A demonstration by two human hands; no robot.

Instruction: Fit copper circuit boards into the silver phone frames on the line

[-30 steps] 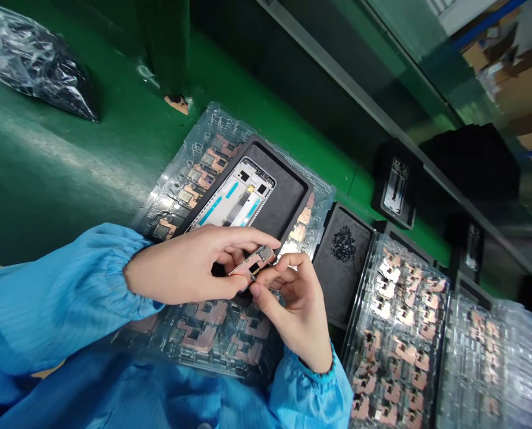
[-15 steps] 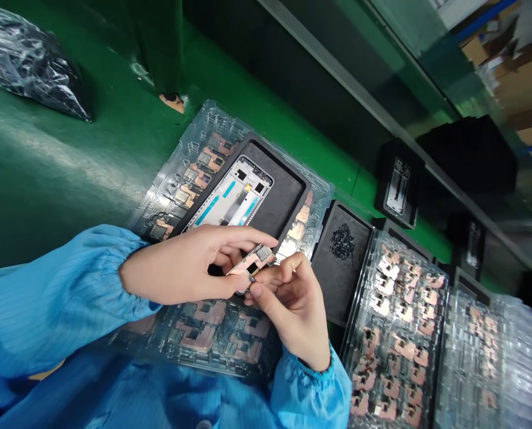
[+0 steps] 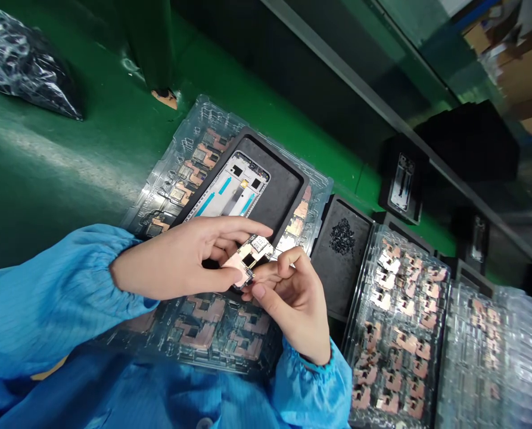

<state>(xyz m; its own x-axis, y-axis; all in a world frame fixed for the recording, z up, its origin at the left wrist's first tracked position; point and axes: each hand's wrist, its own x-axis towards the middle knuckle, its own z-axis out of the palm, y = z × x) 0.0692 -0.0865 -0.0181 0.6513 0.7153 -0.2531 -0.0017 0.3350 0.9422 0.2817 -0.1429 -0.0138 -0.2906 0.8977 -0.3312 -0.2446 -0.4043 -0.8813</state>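
My left hand (image 3: 171, 259) is closed on a small phone circuit board (image 3: 257, 245), with the thumb on its lower edge. The board has copper-coloured areas, a silver shield and a dark square. At its lower right corner, the fingers of my right hand (image 3: 296, 301) are pinched together beside a small dark part; what they hold is too small to make out. Just beyond my hands, a silver phone frame (image 3: 234, 193) with blue strips lies in a black tray (image 3: 277, 202). That tray rests on a clear plastic tray (image 3: 158, 190) of similar boards.
To the right, a black tray (image 3: 323, 280) carries a heap of tiny black pieces (image 3: 342, 237). Beyond it are clear trays of boards (image 3: 400, 345) and stacked clear trays (image 3: 525, 357). A plastic bag (image 3: 24, 65) lies at the upper left on the green surface (image 3: 69, 173).
The circuit board has tilted so that more of its face shows towards me. Both hands keep nearly the same place, and the view has shifted slightly.
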